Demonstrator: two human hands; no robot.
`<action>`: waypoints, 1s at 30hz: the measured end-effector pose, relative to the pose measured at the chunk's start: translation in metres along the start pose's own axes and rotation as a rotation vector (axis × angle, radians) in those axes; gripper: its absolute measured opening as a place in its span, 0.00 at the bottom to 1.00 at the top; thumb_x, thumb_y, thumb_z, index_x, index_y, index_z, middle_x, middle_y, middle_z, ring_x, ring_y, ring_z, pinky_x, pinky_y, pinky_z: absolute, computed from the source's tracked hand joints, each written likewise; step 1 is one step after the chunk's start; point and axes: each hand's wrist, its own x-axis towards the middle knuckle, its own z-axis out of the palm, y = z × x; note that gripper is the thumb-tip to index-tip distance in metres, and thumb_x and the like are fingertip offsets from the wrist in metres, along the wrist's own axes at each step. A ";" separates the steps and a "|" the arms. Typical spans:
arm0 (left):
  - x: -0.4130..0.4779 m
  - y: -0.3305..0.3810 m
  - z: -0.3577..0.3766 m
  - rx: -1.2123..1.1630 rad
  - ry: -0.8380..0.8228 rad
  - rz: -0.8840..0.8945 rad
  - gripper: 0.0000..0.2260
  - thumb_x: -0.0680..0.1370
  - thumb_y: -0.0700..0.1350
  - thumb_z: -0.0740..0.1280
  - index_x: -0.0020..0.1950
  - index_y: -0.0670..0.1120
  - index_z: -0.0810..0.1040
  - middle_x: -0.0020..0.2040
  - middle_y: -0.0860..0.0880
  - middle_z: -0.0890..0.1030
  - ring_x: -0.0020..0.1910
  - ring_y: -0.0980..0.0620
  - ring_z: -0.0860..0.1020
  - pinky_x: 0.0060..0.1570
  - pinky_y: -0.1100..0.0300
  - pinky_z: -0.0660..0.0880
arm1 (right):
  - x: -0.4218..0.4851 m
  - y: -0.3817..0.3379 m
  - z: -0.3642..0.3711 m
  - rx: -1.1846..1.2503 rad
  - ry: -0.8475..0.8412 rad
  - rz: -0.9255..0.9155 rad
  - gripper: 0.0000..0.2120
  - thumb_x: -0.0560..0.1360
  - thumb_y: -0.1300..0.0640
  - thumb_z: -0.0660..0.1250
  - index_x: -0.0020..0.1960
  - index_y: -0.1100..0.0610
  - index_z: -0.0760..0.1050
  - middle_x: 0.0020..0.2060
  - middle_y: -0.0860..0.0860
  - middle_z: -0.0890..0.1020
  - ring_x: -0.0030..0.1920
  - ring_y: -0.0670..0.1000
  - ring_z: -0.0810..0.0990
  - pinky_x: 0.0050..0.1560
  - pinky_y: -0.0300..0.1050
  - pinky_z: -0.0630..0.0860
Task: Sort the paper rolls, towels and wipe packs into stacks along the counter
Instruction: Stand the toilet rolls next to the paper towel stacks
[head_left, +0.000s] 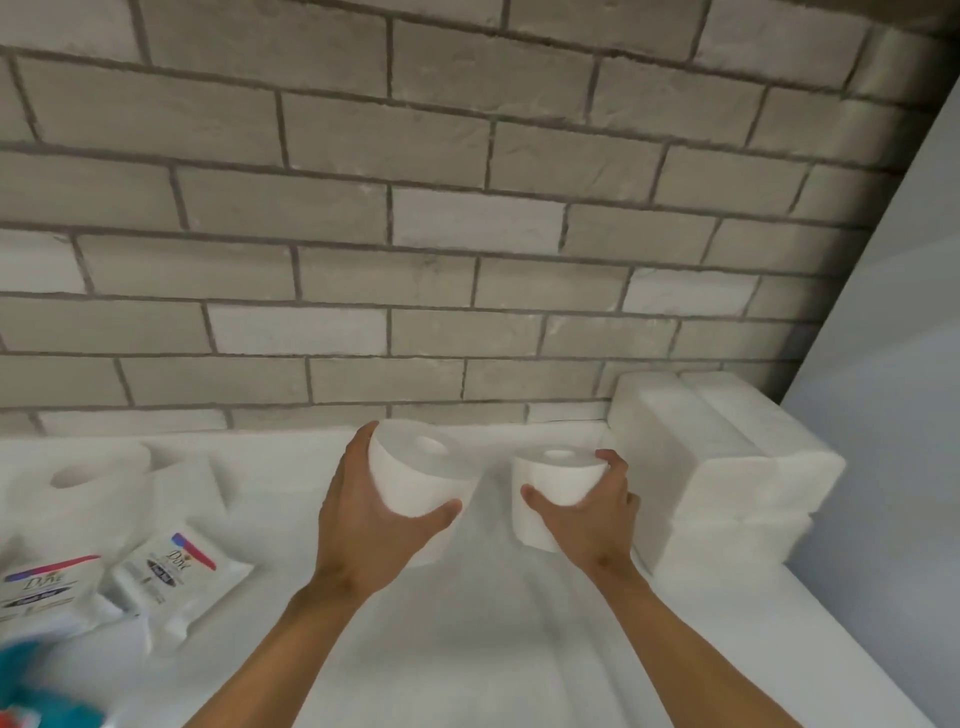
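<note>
The left hand (363, 519) is wrapped around a white paper roll (415, 473), fingers on its far left side and thumb across its near lower edge; the roll is tilted, its core hole facing up and toward the camera. The right hand (597, 512) is clamped on a second roll (553, 480), thumb on the near face and fingers curled over its right side, and this one stands upright. Whether either roll touches the white tabletop (467, 649) cannot be told. The 2 held rolls are just beside each other, not touching.

Right of the right hand, against the brick wall (415, 208), sits a stack of white folded towels (727, 467); white on white blurs their edges, so they cannot be counted. At far left a 3rd roll (88, 475) stands washed out beside a white packet (182, 483). 2 wipe packs lie near the left edge: one (176, 571) whole, the other (47, 584) cut off. A blurred teal object (47, 691) fills the bottom-left corner.
</note>
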 end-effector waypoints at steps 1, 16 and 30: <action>0.003 -0.001 0.008 -0.015 -0.006 -0.001 0.44 0.57 0.58 0.83 0.66 0.63 0.61 0.61 0.62 0.72 0.60 0.57 0.71 0.59 0.59 0.71 | 0.007 0.003 0.003 -0.024 0.012 -0.001 0.51 0.54 0.35 0.78 0.68 0.49 0.58 0.62 0.51 0.72 0.63 0.58 0.68 0.63 0.55 0.72; 0.022 -0.031 0.122 -0.091 0.055 -0.069 0.44 0.57 0.55 0.84 0.66 0.63 0.63 0.58 0.71 0.70 0.58 0.61 0.73 0.54 0.67 0.68 | 0.054 0.058 0.034 -0.281 0.057 -0.152 0.40 0.65 0.38 0.76 0.68 0.52 0.63 0.70 0.56 0.62 0.66 0.58 0.67 0.56 0.48 0.76; 0.022 -0.051 0.187 -0.118 0.007 -0.273 0.56 0.62 0.58 0.81 0.79 0.54 0.48 0.78 0.53 0.58 0.76 0.51 0.60 0.70 0.61 0.58 | 0.064 0.083 0.033 -0.550 0.035 -0.511 0.26 0.78 0.40 0.52 0.71 0.49 0.72 0.69 0.56 0.74 0.72 0.61 0.63 0.69 0.57 0.58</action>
